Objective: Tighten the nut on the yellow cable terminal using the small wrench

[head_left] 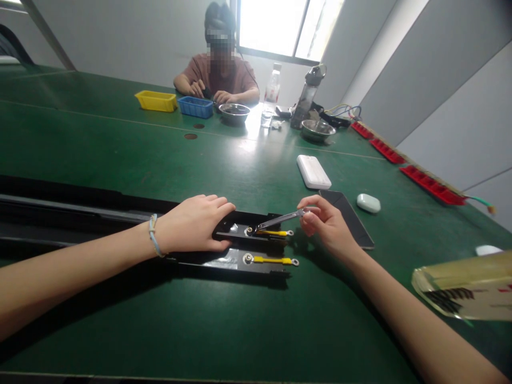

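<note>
My left hand (196,224) lies flat, fingers stretched, on the end of a long black rail assembly (80,218) on the green table, pressing down a black plate (240,230). My right hand (326,221) pinches the end of a small metal wrench (278,220). The wrench's other end sits on a nut (250,231) at the upper yellow-sleeved lead (276,233). A second yellow lead (272,260) with its own nut lies on the lower plate, untouched.
A dark phone (352,218), a white power bank (313,172) and a white earbud case (368,202) lie right of my hands. A taped packet (464,285) sits near right. Across the table a person works by yellow (156,101) and blue (196,106) bins, metal bowls and bottles. Red strips (430,184) line the right edge.
</note>
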A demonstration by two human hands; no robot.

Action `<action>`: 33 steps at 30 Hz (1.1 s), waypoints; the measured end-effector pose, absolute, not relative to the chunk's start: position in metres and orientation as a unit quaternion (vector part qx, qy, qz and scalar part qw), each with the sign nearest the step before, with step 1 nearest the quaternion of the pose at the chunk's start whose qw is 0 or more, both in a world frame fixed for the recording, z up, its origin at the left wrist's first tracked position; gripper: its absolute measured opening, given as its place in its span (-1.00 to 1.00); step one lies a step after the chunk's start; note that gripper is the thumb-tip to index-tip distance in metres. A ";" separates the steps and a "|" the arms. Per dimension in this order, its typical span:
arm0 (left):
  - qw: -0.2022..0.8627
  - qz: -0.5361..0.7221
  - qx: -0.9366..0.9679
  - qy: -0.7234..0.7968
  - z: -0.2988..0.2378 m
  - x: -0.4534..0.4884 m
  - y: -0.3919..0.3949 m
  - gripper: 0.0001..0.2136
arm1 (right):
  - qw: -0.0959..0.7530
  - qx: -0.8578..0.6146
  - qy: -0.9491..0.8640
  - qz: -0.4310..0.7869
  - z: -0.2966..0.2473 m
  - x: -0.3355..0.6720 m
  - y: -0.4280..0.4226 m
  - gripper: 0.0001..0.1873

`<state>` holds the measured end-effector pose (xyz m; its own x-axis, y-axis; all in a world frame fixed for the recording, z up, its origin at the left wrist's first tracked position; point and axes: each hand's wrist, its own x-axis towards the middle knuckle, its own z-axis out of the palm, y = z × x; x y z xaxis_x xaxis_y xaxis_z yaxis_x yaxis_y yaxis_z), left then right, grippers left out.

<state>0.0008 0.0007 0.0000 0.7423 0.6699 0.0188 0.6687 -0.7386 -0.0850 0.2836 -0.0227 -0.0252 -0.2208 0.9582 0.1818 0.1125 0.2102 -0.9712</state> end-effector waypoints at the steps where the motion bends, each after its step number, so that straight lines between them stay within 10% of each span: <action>1: 0.043 0.006 -0.932 -0.359 0.000 0.001 0.001 -0.50 | 0.457 -0.420 -0.631 0.465 -0.023 0.282 -0.025 -0.72; 33: 0.031 0.016 -0.931 -0.363 0.002 -0.002 -0.003 -0.52 | 0.457 -0.441 -0.621 0.459 -0.015 0.279 -0.031 -0.70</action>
